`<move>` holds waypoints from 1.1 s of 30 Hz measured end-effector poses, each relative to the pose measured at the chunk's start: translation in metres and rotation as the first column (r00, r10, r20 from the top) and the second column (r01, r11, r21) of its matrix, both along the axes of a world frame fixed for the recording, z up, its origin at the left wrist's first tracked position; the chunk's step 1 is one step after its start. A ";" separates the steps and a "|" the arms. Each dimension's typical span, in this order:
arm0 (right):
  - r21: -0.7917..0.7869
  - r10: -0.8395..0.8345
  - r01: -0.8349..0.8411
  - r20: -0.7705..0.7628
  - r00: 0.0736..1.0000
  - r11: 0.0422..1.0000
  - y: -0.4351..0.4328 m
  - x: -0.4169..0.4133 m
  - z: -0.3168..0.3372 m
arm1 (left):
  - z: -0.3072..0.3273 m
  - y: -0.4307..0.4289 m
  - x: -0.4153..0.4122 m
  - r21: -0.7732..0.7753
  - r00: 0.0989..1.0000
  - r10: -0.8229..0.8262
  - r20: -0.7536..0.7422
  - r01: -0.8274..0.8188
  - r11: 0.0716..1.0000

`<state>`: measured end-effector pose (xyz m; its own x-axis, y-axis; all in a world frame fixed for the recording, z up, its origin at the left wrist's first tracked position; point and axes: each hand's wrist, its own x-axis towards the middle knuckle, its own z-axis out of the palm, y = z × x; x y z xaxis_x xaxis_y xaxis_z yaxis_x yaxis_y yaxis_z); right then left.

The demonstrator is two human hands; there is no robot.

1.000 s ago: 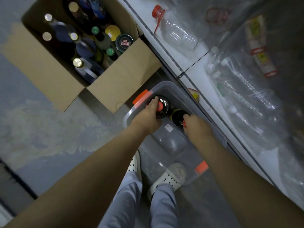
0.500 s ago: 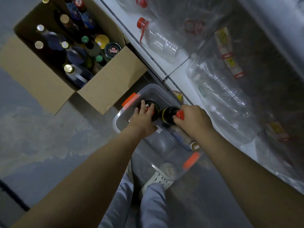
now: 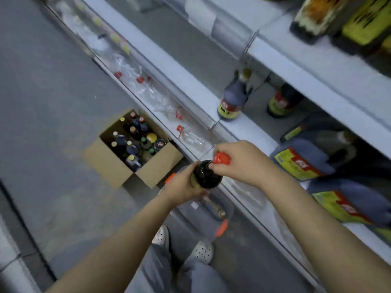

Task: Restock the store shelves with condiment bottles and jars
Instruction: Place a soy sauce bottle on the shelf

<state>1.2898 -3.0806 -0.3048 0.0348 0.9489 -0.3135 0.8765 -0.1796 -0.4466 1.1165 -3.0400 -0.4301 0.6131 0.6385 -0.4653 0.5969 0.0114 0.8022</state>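
Dark sauce bottle (image 3: 206,175), red cap (image 3: 222,159): one unit, off the floor, held in front of you above the clear plastic bin (image 3: 211,229) and close to the shelf front.

- Your left hand (image 3: 183,186): fingers curled round the bottle's body.
- Your right hand (image 3: 239,163): closed round the red cap and neck.
- Clear plastic bin: on the floor by your feet, orange latches, one small bottle (image 3: 213,206) lying inside.
- Cardboard box (image 3: 105,163): open on the floor to your left, filled with upright assorted bottles (image 3: 135,140).
- Shelf (image 3: 251,126): two dark labelled bottles (image 3: 232,100) standing, well apart.
- Large jugs (image 3: 304,159): yellow-and-red labels, on the shelving at your right.
- Empty clear bottles (image 3: 190,137): red caps, lying on the lowest shelf.
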 end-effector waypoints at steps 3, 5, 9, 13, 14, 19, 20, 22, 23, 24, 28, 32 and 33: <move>0.195 -0.213 0.328 -0.450 0.867 0.924 -0.023 -0.009 0.071 | 0.072 -0.008 -0.008 -0.005 0.990 0.090 0.108 -0.090 0.996; 0.205 -0.264 0.534 -0.693 0.671 0.820 -0.048 -0.017 0.098 | 0.126 -0.013 -0.010 -0.008 0.977 0.124 0.176 -0.125 0.992; 0.087 -0.305 0.456 -0.632 0.713 0.886 -0.087 -0.025 0.106 | 0.204 -0.012 -0.010 -0.041 0.935 0.151 0.320 -0.146 0.989; 0.040 -0.292 0.503 -0.773 0.563 0.864 -0.096 -0.034 0.123 | 0.258 -0.004 -0.013 -0.098 0.887 0.113 0.448 -0.077 0.992; 0.013 -0.294 0.519 -0.812 0.504 0.854 -0.097 -0.037 0.130 | 0.267 -0.003 -0.014 -0.104 0.873 0.111 0.475 -0.070 0.992; -0.003 -0.250 0.594 -0.909 0.334 0.804 -0.106 -0.072 0.157 | 0.310 -0.011 -0.022 -0.091 0.767 0.099 0.634 -0.053 0.994; 0.020 -0.236 0.629 -0.917 0.320 0.777 -0.107 -0.081 0.161 | 0.318 -0.014 -0.025 -0.069 0.748 0.074 0.659 -0.037 0.997; 0.047 -0.196 0.706 -0.946 0.260 0.707 -0.111 -0.099 0.170 | 0.333 -0.020 -0.029 -0.011 0.728 -0.016 0.685 0.032 0.999; 0.058 -0.171 0.735 -0.957 0.233 0.675 -0.112 -0.106 0.176 | 0.338 -0.023 -0.031 0.021 0.724 -0.067 0.687 0.073 0.997; 0.085 -0.153 0.762 -0.959 0.237 0.642 -0.115 -0.109 0.182 | 0.344 -0.026 -0.031 0.044 0.718 -0.108 0.688 0.107 0.993; 0.192 -0.163 0.823 -0.932 0.324 0.535 -0.152 -0.105 0.225 | 0.371 -0.050 -0.017 -0.088 0.652 -0.067 0.755 0.202 0.975; 0.186 -0.144 0.836 -0.943 0.299 0.516 -0.214 -0.080 0.265 | 0.405 -0.099 0.016 -0.259 0.571 0.008 0.821 0.359 0.897; 0.186 -0.136 0.846 -0.948 0.289 0.499 -0.229 -0.077 0.272 | 0.411 -0.114 0.025 -0.284 0.556 0.030 0.831 0.377 0.882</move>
<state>1.2131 -3.3099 -0.0331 0.6730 0.7370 0.0628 -0.0988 0.1737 -0.9798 1.1420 -3.1545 -0.0189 0.9261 0.3622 0.1052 -0.2584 0.4060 0.8766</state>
